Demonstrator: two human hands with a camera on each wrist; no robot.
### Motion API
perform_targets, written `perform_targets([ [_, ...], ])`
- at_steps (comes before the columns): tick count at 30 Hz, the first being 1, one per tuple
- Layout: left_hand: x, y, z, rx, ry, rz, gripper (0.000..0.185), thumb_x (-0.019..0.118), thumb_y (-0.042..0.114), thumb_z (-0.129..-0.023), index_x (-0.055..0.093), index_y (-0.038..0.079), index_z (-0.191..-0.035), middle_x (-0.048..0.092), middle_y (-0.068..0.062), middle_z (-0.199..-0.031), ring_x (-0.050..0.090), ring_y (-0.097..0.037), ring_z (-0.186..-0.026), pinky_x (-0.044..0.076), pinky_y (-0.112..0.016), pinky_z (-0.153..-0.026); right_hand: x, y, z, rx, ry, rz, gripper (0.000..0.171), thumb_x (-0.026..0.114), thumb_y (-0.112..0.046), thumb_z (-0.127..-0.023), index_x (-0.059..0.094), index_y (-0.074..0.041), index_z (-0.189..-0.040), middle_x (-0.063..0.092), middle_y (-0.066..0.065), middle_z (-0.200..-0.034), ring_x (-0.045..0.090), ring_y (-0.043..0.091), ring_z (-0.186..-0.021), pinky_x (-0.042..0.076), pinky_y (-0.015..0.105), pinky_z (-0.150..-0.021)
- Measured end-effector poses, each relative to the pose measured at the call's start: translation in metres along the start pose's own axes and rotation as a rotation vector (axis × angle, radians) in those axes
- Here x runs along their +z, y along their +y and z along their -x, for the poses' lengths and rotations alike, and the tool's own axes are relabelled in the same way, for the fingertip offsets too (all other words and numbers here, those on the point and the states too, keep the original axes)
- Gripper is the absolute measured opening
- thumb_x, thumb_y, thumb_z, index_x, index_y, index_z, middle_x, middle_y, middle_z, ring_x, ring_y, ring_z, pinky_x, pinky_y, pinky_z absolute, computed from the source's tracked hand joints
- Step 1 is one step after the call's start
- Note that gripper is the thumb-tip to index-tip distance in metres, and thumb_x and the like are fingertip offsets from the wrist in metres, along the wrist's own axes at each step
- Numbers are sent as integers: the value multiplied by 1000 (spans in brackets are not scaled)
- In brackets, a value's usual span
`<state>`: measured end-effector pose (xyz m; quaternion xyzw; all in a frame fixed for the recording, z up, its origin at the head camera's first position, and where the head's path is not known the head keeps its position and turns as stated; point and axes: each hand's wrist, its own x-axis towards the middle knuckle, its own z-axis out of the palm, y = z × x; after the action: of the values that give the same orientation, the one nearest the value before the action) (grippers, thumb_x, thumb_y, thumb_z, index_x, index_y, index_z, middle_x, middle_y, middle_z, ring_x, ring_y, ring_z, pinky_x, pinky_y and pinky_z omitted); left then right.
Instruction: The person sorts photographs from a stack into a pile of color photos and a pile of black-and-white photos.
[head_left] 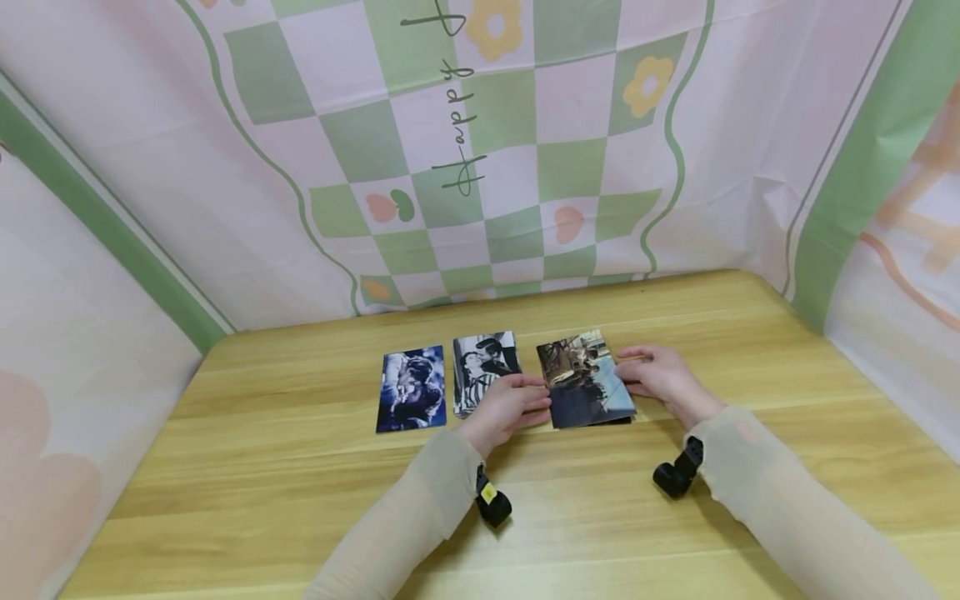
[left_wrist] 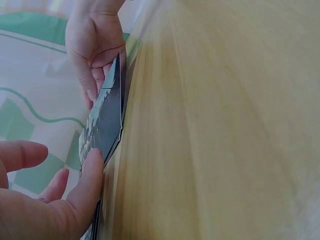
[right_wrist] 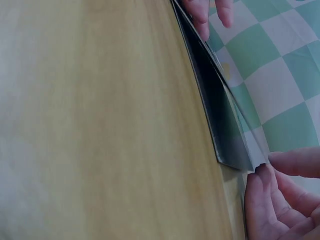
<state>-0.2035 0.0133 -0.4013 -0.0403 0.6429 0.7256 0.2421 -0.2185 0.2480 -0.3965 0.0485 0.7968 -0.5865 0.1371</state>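
Observation:
In the head view, a stack of photo cards (head_left: 588,387) lies on the table, its top card showing a dark blue and brown scene. My right hand (head_left: 660,379) pinches the right edge of the top card, which tilts up from a dark card (right_wrist: 207,95) below. My left hand (head_left: 510,408) touches the left edge of this stack with fairly straight fingers. It passes over the lower right part of a black-and-white photo card (head_left: 476,358), which shows two people close together. Further left lies a blue-violet photo card (head_left: 411,390).
The wooden table (head_left: 300,500) reaches back to a green-and-white checked cloth (head_left: 480,167) with flowers and lettering. More printed cloth (head_left: 90,350) hangs at the sides. A small black camera sits on each wrist, such as the right one (head_left: 677,475).

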Motion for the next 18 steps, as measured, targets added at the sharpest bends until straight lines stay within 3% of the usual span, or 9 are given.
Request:
perform_targets([
  [10, 1, 1, 0, -5, 3, -1, 35, 44, -2, -97, 47, -8, -131, 52, -23, -133, 54, -33, -121, 54, -38, -95, -4, 4, -3, 28, -20, 20, 53, 53, -13, -96, 34, 6, -142, 40, 28, -139, 58, 8, -98, 56, 25, -87],
  [18, 3, 2, -1, -27, 5, 31, 37, 45, -1, -97, 45, -9, -133, 52, -24, -131, 53, -33, -121, 52, -40, -98, -7, 5, -3, 63, -88, -3, 55, 48, -13, -99, 26, 3, -146, 32, 27, -145, 51, 20, -116, 52, 29, -96],
])
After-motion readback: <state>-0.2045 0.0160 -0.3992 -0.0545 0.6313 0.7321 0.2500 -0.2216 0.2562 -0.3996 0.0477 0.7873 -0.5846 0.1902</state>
